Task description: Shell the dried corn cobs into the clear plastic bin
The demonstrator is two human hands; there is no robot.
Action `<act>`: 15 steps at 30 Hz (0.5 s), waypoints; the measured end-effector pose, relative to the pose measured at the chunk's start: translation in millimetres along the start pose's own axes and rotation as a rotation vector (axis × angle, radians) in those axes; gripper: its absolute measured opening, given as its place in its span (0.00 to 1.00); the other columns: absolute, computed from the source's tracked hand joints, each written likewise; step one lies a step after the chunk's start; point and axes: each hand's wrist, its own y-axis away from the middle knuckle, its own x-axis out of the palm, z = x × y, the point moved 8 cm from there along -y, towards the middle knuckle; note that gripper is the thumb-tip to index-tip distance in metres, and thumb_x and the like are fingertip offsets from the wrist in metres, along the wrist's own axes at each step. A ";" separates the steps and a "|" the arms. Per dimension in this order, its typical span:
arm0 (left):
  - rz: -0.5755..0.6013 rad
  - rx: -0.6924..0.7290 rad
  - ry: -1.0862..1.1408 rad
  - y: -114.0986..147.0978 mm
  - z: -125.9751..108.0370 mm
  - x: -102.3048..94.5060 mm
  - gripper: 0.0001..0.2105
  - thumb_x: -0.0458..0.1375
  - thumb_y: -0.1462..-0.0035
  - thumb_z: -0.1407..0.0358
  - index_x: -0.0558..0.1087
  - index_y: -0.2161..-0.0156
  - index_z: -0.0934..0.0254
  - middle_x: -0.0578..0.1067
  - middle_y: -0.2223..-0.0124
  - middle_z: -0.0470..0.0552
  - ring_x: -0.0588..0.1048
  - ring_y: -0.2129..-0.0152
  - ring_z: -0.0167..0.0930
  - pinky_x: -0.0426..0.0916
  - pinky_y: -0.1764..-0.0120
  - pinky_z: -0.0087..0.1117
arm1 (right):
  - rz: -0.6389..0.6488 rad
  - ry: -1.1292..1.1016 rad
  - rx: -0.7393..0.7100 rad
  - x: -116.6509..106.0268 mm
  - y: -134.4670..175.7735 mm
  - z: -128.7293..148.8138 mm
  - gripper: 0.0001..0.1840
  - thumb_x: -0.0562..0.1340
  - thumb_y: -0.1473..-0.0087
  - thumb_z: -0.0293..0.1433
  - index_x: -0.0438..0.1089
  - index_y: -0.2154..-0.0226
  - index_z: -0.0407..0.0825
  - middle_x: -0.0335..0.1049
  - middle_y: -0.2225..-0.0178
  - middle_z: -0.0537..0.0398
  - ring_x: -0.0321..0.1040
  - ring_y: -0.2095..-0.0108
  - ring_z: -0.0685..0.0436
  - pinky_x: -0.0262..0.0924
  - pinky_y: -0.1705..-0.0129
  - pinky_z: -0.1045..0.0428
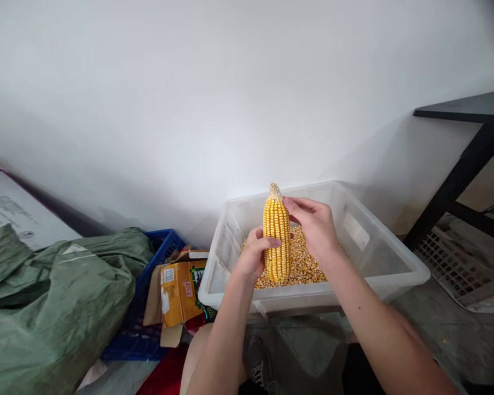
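Observation:
An ear of corn (276, 230) with yellow kernels stands upright between my hands, its pale narrow tip pointing up. My left hand (255, 253) is wrapped round its lower half, thumb across the front. Near the top, my right hand (313, 219) has its thumb and fingers against the right side of the ear, just below the tip. Whether a kernel is between those fingers is hidden. Beneath the ear, loose corn kernels (307, 260) cover the bottom of a translucent plastic bin (379, 281).
Left of the bin are an orange cardboard box (181, 291), a blue crate (164, 241) and a green sack (66, 296). A dark-framed table (461, 164) stands at the right with a white basket (456, 263) under it. A white wall (230, 99) rises behind.

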 end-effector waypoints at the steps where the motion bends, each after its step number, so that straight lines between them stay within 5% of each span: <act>1: 0.000 -0.008 -0.017 0.3 1.5 -1.1 0.16 0.61 0.62 0.72 0.76 0.62 0.70 0.78 0.65 0.54 0.75 0.70 0.33 0.67 0.65 0.31 | -0.031 -0.003 0.009 -1.1 -0.2 -3.5 0.14 0.66 0.51 0.40 0.76 0.66 0.47 0.75 0.65 0.48 0.72 0.64 0.42 0.69 0.62 0.45; 7: -0.006 0.017 -0.065 3.7 1.7 -5.0 0.15 0.62 0.62 0.74 0.76 0.63 0.68 0.77 0.67 0.50 0.73 0.72 0.30 0.64 0.68 0.28 | -0.201 0.200 -0.151 -10.5 2.8 -2.0 0.13 0.64 0.49 0.41 0.74 0.71 0.47 0.73 0.70 0.51 0.70 0.69 0.45 0.67 0.66 0.48; 15: -0.103 0.013 0.082 3.1 1.9 -20.9 0.17 0.60 0.62 0.69 0.76 0.62 0.70 0.79 0.66 0.56 0.76 0.69 0.36 0.68 0.64 0.34 | 0.113 0.038 0.086 14.1 -0.3 -28.7 0.16 0.68 0.54 0.43 0.75 0.69 0.47 0.75 0.67 0.49 0.72 0.65 0.43 0.68 0.67 0.48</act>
